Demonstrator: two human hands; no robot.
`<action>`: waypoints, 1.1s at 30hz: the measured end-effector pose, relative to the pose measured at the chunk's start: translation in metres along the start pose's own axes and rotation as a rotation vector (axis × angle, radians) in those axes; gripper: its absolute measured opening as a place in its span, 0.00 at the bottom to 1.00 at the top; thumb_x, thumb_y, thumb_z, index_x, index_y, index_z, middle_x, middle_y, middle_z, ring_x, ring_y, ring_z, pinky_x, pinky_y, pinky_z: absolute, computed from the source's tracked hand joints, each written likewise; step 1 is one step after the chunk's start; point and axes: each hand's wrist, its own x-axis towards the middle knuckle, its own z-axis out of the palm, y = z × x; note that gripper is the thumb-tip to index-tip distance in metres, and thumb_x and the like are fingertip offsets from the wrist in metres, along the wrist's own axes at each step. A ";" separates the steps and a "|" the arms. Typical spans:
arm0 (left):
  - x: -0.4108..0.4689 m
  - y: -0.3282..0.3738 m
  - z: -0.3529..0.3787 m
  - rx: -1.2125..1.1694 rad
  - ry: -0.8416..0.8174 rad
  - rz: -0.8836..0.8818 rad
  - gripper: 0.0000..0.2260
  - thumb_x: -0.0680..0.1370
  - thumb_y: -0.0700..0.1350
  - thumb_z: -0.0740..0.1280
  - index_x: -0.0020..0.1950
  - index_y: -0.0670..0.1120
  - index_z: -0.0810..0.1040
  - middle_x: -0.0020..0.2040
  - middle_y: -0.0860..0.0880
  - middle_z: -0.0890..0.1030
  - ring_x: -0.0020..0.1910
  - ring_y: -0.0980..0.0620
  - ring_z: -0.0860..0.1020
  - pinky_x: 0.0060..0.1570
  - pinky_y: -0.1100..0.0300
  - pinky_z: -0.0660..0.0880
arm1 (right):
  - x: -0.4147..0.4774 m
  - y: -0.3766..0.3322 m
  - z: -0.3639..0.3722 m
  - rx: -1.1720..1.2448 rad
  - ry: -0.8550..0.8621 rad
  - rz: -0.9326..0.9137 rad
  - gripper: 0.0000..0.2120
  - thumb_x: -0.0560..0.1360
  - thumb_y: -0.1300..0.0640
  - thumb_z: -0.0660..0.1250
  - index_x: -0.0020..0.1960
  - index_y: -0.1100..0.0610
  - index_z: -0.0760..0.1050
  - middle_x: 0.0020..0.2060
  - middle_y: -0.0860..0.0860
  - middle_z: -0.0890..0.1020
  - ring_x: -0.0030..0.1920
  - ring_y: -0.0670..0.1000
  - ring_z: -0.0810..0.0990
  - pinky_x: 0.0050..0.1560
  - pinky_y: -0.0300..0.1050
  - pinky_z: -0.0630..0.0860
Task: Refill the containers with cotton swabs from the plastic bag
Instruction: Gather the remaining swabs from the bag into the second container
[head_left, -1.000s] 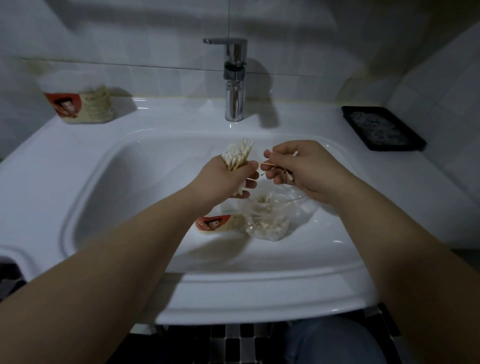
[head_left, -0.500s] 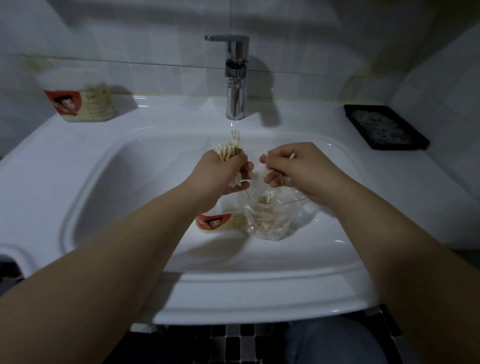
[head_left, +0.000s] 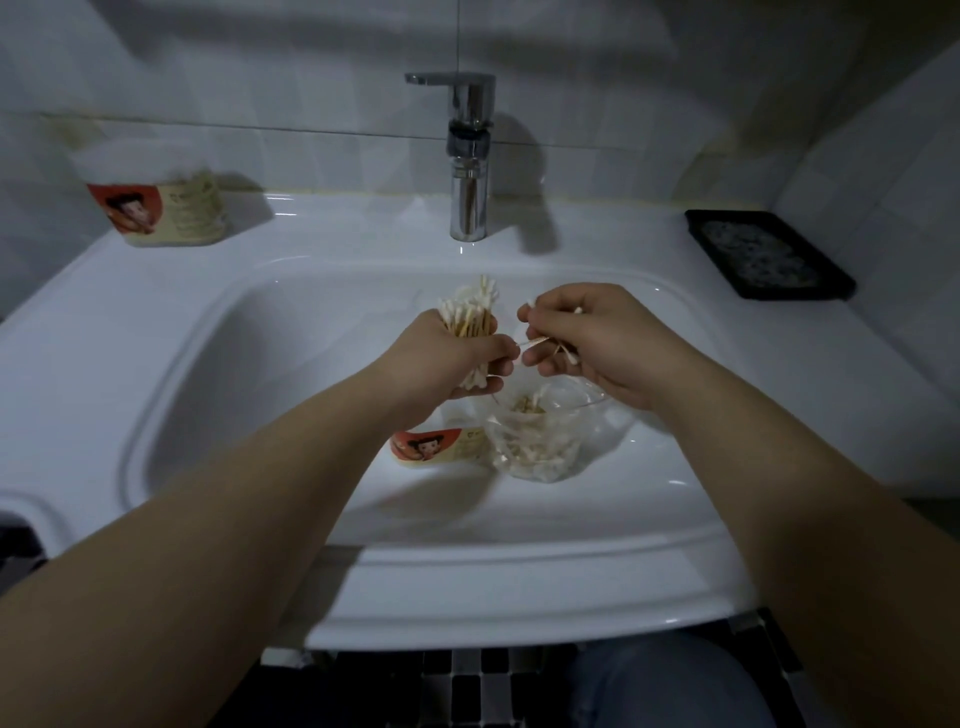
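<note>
My left hand grips an upright bundle of cotton swabs over the white sink basin. Close to its right, my right hand pinches a few loose swabs with wooden stems. Below both hands a clear plastic bag with more swabs lies in the basin. A container with a red and cream label lies beside the bag, partly hidden by my left wrist. A second labelled container stands on the sink ledge at the far left.
A chrome tap rises at the back centre. A black tray sits on the ledge at the right. Tiled walls close in behind and to the right. Dark floor tiles and a jeans-clad leg show below the sink's front edge.
My right hand has brought a few swabs toward the bundle. My left hand has shifted the bundle slightly, keeping it upright over the bag.
</note>
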 end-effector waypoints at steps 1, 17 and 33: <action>0.001 0.001 0.000 -0.025 0.020 -0.003 0.07 0.78 0.35 0.72 0.48 0.44 0.76 0.39 0.44 0.83 0.37 0.51 0.83 0.42 0.57 0.83 | 0.001 0.000 -0.002 -0.012 0.017 -0.011 0.04 0.79 0.63 0.71 0.48 0.64 0.80 0.45 0.61 0.81 0.37 0.54 0.84 0.36 0.42 0.80; 0.001 -0.001 0.002 0.148 0.011 -0.005 0.04 0.81 0.42 0.70 0.49 0.43 0.78 0.34 0.48 0.77 0.33 0.52 0.77 0.37 0.59 0.81 | 0.002 0.004 0.001 -0.013 0.103 -0.084 0.02 0.77 0.61 0.74 0.48 0.59 0.82 0.41 0.57 0.85 0.37 0.52 0.84 0.40 0.41 0.81; 0.005 -0.001 0.000 -0.118 0.097 -0.038 0.05 0.83 0.43 0.66 0.53 0.43 0.80 0.41 0.47 0.85 0.38 0.53 0.83 0.41 0.57 0.82 | 0.000 -0.001 0.004 0.120 0.030 0.006 0.13 0.79 0.73 0.62 0.61 0.67 0.77 0.50 0.66 0.83 0.50 0.64 0.86 0.50 0.47 0.85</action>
